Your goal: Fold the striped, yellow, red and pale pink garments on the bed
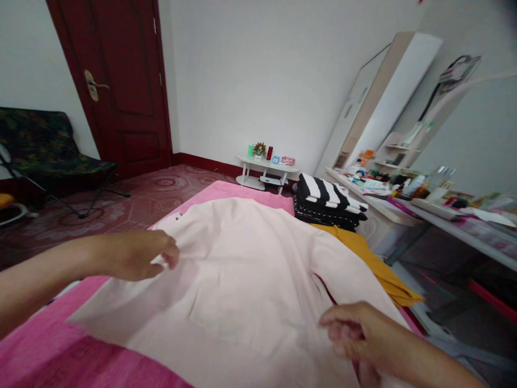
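Observation:
A pale pink garment lies spread over a bright pink bed cover. My left hand pinches a fold of the garment at its left side, fingers closed on the cloth. My right hand rests at the garment's right edge near the front, fingers curled on the fabric. A chest pocket shows between the two hands.
A mustard yellow cloth lies at the bed's right edge. Folded black-and-white striped clothes are stacked beyond it. A cluttered desk stands to the right, a small white table by the far wall, a folding chair and a dark red door at left.

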A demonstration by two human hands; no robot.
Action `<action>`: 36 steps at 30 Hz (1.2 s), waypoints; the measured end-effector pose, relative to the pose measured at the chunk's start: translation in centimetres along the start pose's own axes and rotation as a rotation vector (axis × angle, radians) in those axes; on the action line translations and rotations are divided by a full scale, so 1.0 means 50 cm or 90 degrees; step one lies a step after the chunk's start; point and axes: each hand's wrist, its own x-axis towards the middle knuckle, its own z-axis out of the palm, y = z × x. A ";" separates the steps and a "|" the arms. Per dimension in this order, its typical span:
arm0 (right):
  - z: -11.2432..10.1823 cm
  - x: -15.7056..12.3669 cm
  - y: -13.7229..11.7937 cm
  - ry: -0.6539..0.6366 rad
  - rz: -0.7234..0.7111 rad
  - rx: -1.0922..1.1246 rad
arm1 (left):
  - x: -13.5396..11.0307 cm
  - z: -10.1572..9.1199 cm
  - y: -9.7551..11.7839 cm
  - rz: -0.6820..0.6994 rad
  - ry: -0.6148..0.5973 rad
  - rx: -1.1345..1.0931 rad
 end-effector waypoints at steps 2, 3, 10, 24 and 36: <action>-0.044 0.076 0.040 0.038 -0.024 -0.038 | 0.076 0.002 0.058 0.027 -0.030 0.006; -0.064 0.119 0.065 0.096 -0.032 -0.084 | 0.119 0.013 0.084 0.041 -0.023 0.018; -0.150 0.366 0.237 0.333 0.200 -0.276 | 0.364 0.206 0.127 -0.024 0.088 0.012; -0.195 0.456 0.262 0.423 0.322 -0.346 | 0.406 0.223 0.139 -0.066 0.030 0.049; -0.175 0.477 0.367 0.346 0.435 -0.424 | 0.494 0.298 0.123 -0.104 0.135 0.061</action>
